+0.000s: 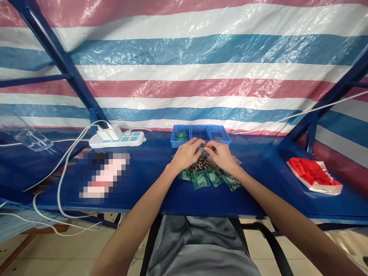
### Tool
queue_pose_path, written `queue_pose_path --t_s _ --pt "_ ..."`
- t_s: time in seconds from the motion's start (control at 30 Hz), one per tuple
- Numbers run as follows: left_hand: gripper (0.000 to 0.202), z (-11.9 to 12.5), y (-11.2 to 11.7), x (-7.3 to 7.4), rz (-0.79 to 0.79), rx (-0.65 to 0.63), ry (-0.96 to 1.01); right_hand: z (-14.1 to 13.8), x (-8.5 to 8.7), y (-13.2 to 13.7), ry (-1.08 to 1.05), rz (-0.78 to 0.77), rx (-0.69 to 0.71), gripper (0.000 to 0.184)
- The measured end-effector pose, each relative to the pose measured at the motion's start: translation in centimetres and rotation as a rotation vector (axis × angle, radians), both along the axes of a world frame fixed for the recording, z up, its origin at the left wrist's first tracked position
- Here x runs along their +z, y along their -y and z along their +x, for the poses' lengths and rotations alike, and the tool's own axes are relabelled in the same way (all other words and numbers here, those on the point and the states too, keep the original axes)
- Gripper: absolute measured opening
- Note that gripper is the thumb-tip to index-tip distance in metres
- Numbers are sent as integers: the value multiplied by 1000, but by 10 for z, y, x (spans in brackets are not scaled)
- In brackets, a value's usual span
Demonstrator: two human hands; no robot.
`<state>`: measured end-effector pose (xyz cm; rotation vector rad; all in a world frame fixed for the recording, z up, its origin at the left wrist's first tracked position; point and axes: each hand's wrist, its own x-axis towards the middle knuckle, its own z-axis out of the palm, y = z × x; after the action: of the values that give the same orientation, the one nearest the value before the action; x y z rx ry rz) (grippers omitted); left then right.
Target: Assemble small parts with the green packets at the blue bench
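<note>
My left hand (186, 153) and my right hand (220, 154) meet over the middle of the blue table (149, 184). Their fingertips are pinched together on a small item that I cannot make out. Just below the hands lies a heap of small dark cylindrical parts (201, 164). Several small green circuit boards (207, 178) are spread in front of the heap, towards me. Right behind my fingers stand three joined blue bins (200, 135); the left bin holds green boards, the middle one a few dark parts.
A white power strip (117, 140) with plugged adapters and white cables sits at the back left. A blurred-out patch (103, 176) lies left of centre. A red and white plastic bag (314, 175) rests at the right. A striped tarpaulin (184, 69) hangs behind the table.
</note>
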<state>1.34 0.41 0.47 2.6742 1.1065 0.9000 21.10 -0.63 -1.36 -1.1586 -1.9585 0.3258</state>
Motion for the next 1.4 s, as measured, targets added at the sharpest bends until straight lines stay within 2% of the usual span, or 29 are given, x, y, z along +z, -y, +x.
queue_pose_path --t_s 0.17,0.33,0.53,0.7,0.87,1.03,1.23,1.3,1.4 --pt "20 -1 -2 -2 8 -6 -3 -3 2 3 -3 -3 24 23" --pt "31 -1 0 -1 33 29 -56 -3 6 5 -71 11 3 20" --pt "32 -3 -4 -2 30 42 -68 -1 2 3 -18 76 71 21" --pt "32 -3 -7 -5 16 38 -103 0 -4 0 91 147 35 19" --pt "34 -3 -9 -7 17 30 -158 -1 -6 0 171 94 25 14" --pt "41 -1 -7 -3 -1 17 -131 -3 -5 0 127 34 27 10" --pt "38 -3 -2 4 -51 96 -5 -1 9 7 79 31 36 16" --pt "37 -5 -3 4 -44 135 30 2 19 -3 95 57 23 15" --pt "34 -8 -6 2 -23 183 27 5 37 -35 176 87 -54 16"
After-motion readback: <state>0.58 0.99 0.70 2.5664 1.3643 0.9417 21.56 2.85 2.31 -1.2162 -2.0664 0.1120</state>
